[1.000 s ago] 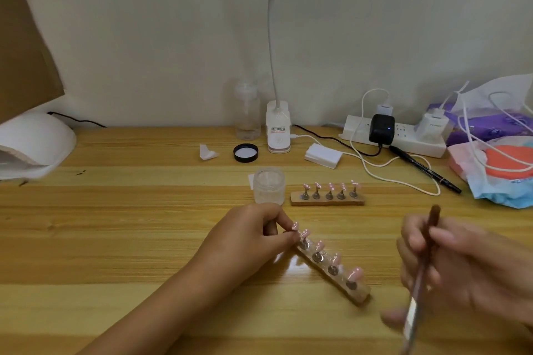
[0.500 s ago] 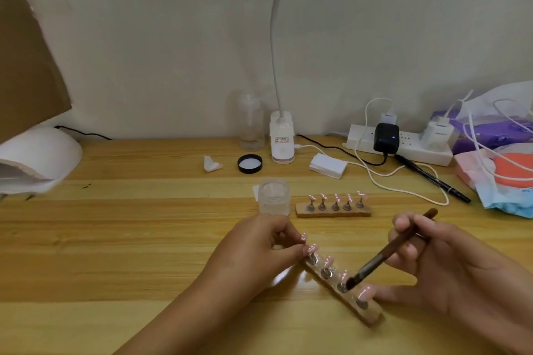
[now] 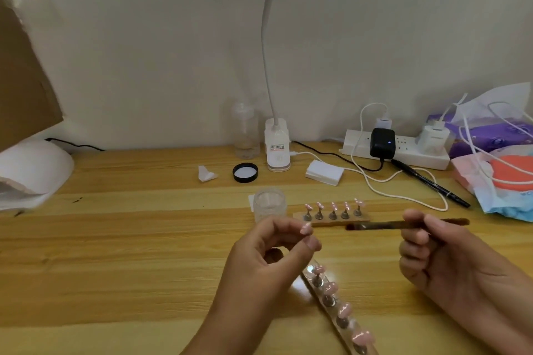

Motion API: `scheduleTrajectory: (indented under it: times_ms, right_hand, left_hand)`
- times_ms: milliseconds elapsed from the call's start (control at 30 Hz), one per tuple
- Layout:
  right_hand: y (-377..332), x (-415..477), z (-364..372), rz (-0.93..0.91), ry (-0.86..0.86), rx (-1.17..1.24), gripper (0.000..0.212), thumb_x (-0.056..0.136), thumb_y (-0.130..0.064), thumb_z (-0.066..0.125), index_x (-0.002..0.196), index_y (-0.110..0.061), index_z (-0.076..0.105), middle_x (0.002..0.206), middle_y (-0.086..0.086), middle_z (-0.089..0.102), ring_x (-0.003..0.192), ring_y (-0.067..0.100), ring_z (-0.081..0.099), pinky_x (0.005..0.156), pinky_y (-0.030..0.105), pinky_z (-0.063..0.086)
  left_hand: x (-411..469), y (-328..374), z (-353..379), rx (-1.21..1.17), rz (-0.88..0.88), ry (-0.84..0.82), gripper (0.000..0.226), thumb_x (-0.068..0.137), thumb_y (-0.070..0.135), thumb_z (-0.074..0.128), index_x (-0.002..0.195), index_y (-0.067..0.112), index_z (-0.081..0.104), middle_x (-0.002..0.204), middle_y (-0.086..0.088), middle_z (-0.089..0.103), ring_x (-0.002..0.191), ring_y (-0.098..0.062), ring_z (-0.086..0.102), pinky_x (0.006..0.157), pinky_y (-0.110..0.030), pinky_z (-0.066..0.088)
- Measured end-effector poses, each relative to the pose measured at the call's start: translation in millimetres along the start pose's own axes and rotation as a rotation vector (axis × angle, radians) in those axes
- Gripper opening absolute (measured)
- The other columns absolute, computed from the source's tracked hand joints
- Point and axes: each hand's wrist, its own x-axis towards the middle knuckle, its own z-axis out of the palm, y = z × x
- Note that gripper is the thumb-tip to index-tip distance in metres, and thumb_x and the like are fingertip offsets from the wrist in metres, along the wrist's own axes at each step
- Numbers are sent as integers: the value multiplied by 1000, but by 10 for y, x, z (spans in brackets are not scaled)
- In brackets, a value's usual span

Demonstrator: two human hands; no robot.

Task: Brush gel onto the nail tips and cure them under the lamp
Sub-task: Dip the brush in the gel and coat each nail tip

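Note:
My left hand (image 3: 268, 256) is raised above the table and pinches a small pink nail tip (image 3: 306, 229) between index finger and thumb. Below it a clear holder strip (image 3: 323, 301) lies diagonally with several pink nail tips (image 3: 331, 287) standing on it. My right hand (image 3: 444, 256) grips a brown gel brush (image 3: 383, 225) held level, with its bristles pointing left toward the pinched tip but a short gap away. An open gel jar (image 3: 269, 203) stands behind my left hand. The white curing lamp (image 3: 31, 170) sits at the far left edge.
A wooden holder (image 3: 331, 219) with several more tips lies behind the brush. At the back are a black jar lid (image 3: 245, 172), a clear bottle (image 3: 245, 131), a lit desk lamp (image 3: 277, 150), a white pad (image 3: 324, 172), a power strip (image 3: 403, 150) with cables, a pen (image 3: 429, 181) and bags (image 3: 504, 176).
My left hand rose off the clear strip with a nail tip pinched in it. The brush lifted away from the strip and turned level. The view tilted upward.

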Motion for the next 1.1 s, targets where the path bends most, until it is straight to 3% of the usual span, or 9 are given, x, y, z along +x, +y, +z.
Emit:
scheduleTrajectory:
  times_ms: [133, 233, 367, 433, 600, 733, 800, 900, 1100]
  right_hand:
    - [114, -53, 78, -70, 105, -144, 65, 22, -42, 100, 76, -14, 79, 64, 9, 64, 52, 14, 62, 48, 25, 54]
    - [141, -85, 181, -214, 117, -190, 25, 59, -38, 89, 65, -16, 78, 61, 12, 67, 49, 16, 65, 47, 22, 54]
    - [137, -162, 229, -380, 181, -331, 58, 33, -55, 94, 71, -14, 77, 62, 16, 68, 54, 21, 68, 53, 22, 56]
    - [138, -193, 264, -425, 175, -352, 47, 44, -53, 91, 72, -17, 77, 62, 16, 68, 56, 21, 69, 54, 21, 56]
    - [140, -219, 315, -479, 181, -431, 55, 48, -71, 82, 79, -25, 77, 74, 11, 73, 67, 20, 73, 63, 20, 58]
    - [158, -260, 324, -530, 157, -486, 41, 68, -63, 74, 89, -27, 77, 85, 8, 76, 79, 23, 74, 71, 22, 58]
    - [167, -276, 317, -542, 159, -508, 36, 74, -58, 70, 91, -27, 76, 88, 7, 76, 81, 24, 74, 73, 22, 58]
    - [159, -276, 324, -522, 155, -491, 46, 66, -65, 76, 90, -27, 76, 88, 7, 76, 82, 24, 74, 74, 22, 58]
    - [165, -216, 275, -475, 171, -417, 57, 42, -61, 90, 84, -25, 76, 83, 6, 74, 74, 19, 73, 71, 20, 57]
  left_hand:
    - [-72, -105, 23, -47, -2, 62, 18, 65, 34, 74, 83, 36, 73, 83, 4, 75, 86, -19, 68, 72, -17, 49]
    - [-41, -113, -2, -23, 18, 47, 19, 64, 38, 86, 80, 35, 76, 81, 1, 74, 77, -14, 64, 69, -17, 50]
    - [12, -148, -8, -5, 27, 43, 22, 59, 40, 75, 80, 34, 77, 82, 3, 74, 74, -6, 64, 67, -13, 51]
    - [21, -149, -2, -2, 30, 30, 18, 61, 36, 74, 79, 33, 76, 80, 6, 73, 70, -2, 64, 62, -10, 48]
    - [-5, -149, 4, 13, -26, -20, 18, 64, 36, 73, 81, 32, 75, 56, 6, 60, 43, -4, 47, 42, -13, 36]
    - [-27, -149, 10, 61, -4, -66, 22, 63, 41, 71, 84, 36, 75, 63, 13, 68, 51, 0, 44, 47, -10, 37]
    - [-40, -161, 4, 89, 20, -44, 23, 63, 44, 70, 85, 37, 75, 56, 16, 59, 50, 0, 39, 47, -9, 34]
    - [-38, -172, -9, 121, 42, -15, 25, 64, 48, 69, 87, 38, 74, 56, 12, 45, 52, -1, 37, 49, -9, 33]
    - [-3, -192, -48, 60, -7, -15, 19, 68, 40, 71, 86, 34, 74, 63, 7, 47, 55, -2, 40, 49, -11, 36]
